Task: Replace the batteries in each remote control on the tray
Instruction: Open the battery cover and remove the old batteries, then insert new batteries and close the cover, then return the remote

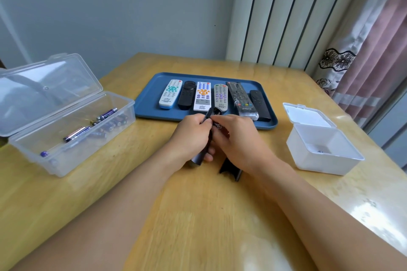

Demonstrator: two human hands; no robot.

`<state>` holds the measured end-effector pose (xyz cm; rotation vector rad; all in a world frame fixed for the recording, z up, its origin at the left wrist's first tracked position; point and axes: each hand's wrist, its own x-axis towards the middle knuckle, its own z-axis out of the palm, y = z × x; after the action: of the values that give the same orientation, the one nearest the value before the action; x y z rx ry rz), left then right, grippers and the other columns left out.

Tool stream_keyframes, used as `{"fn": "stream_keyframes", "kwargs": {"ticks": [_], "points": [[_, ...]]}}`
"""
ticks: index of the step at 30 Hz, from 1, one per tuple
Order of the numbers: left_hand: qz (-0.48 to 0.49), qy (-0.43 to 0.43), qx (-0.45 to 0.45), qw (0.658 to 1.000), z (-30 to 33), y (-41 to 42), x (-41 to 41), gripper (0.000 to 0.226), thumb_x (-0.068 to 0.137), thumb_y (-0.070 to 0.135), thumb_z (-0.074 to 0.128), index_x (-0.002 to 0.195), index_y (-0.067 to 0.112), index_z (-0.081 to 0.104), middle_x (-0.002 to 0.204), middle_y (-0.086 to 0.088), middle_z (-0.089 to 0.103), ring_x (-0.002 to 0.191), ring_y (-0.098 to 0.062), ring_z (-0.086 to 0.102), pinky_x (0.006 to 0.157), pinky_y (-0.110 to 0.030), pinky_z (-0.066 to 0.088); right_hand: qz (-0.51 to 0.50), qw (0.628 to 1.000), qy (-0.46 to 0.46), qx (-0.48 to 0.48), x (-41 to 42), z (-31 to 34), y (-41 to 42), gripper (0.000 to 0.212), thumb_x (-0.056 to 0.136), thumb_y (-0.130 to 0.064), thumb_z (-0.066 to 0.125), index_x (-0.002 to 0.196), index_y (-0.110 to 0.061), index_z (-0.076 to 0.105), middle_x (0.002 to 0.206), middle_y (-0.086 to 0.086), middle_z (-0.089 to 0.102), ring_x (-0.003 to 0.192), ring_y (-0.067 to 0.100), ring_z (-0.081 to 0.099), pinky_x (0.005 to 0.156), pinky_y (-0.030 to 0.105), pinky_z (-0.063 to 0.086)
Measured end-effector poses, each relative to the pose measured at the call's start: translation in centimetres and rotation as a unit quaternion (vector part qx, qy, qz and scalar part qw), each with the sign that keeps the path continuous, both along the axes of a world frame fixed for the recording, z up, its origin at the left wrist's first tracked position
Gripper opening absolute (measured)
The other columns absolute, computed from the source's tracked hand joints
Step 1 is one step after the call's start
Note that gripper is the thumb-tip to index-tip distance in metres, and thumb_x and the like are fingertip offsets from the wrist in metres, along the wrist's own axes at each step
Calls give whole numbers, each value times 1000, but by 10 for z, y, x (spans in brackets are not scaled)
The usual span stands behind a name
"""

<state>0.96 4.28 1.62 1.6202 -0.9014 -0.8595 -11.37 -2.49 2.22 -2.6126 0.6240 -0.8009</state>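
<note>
My left hand (190, 136) grips a black remote (208, 116) tilted up over the table, just in front of the blue tray (149, 97). My right hand (236, 136) pinches a battery (218, 125) at the remote's open compartment. The remote's black battery cover (230, 168) lies on the table under my right wrist. Several remotes lie side by side on the tray: a white one with teal buttons (170, 93), a black one (187, 94), a white one with orange buttons (202, 95), a grey one (220, 97), a wrapped black one (241, 100) and a small black one (259, 104).
A clear open box (72, 130) with several batteries stands at the left of the wooden table (198, 215). A white open box (323, 149) holding one battery stands at the right. A curtain hangs at the far right.
</note>
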Motion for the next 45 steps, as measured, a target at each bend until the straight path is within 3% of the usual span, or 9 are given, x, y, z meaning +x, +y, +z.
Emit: {"fn": "stream_keyframes", "kwargs": {"ticks": [5, 11, 15, 19, 23, 31, 36, 41, 45], "points": [[43, 0, -23, 999, 8, 4, 15, 26, 109, 25, 40, 113, 13, 63, 89, -13, 72, 52, -19, 61, 44, -30, 53, -68, 980, -152, 105, -9, 7, -10, 16, 100, -22, 61, 101, -14, 75, 67, -10, 64, 60, 4, 55, 63, 28, 48], [153, 104, -28, 982, 8, 29, 39, 26, 109, 23, 35, 115, 11, 58, 90, -14, 68, 49, -20, 57, 41, -26, 48, 56, 955, -182, 229, 52, 51, 16, 10, 92, -15, 71, 84, -10, 71, 63, 6, 68, 51, 9, 56, 50, 24, 46], [161, 153, -48, 974, 3, 41, 47, 27, 108, 19, 33, 111, 3, 55, 86, -15, 64, 47, -22, 56, 44, -29, 49, 130, 970, -36, 200, 130, 79, 36, 8, 89, -13, 73, 81, -10, 75, 68, 3, 73, 51, 6, 53, 53, 21, 44], [165, 164, -62, 971, -3, 55, 53, 28, 108, 19, 35, 116, -2, 54, 86, -15, 64, 48, -21, 57, 45, -30, 51, 135, 970, 102, 174, 182, 84, 46, 15, 93, -11, 65, 103, -10, 76, 86, 7, 75, 63, 12, 57, 54, 19, 46], [158, 170, -62, 971, 1, 57, 55, 27, 109, 18, 36, 116, -2, 53, 89, -17, 63, 49, -23, 56, 45, -30, 50, 89, 986, 58, 126, 176, 82, 40, 25, 94, -8, 58, 114, -11, 73, 92, 3, 69, 75, 14, 63, 59, 17, 47], [72, 126, -65, 987, 5, 36, 27, 16, 106, 21, 48, 110, 12, 62, 82, -13, 67, 47, -19, 54, 40, -27, 45, -80, 993, 86, -17, 10, 105, -26, 12, 84, -22, 74, 77, -13, 78, 68, 0, 72, 62, 12, 65, 66, 28, 52], [-16, 57, -46, 997, 20, -14, -33, 20, 100, 26, 60, 112, 10, 59, 88, -10, 69, 47, -14, 55, 43, -28, 47, -186, 947, 258, 52, -111, 127, -67, 13, 82, -11, 71, 71, -12, 78, 61, 1, 73, 57, 11, 70, 62, 23, 58], [-41, 8, -42, 998, 21, -47, -86, 26, 91, 28, 71, 108, 12, 58, 88, -11, 68, 44, -14, 52, 42, -26, 47, -214, 875, 421, 103, -127, 106, -77, 22, 87, -9, 71, 109, -7, 73, 86, 4, 74, 61, 15, 68, 62, 23, 57], [-64, -26, -33, 997, 8, -55, -118, 36, 84, 33, 79, 101, 11, 56, 70, -8, 62, 45, -22, 56, 45, -31, 47, -180, 822, 535, 72, -123, 90, -83, 31, 90, -23, 72, 117, -8, 68, 103, 8, 74, 52, 10, 70, 77, 35, 62]]}}
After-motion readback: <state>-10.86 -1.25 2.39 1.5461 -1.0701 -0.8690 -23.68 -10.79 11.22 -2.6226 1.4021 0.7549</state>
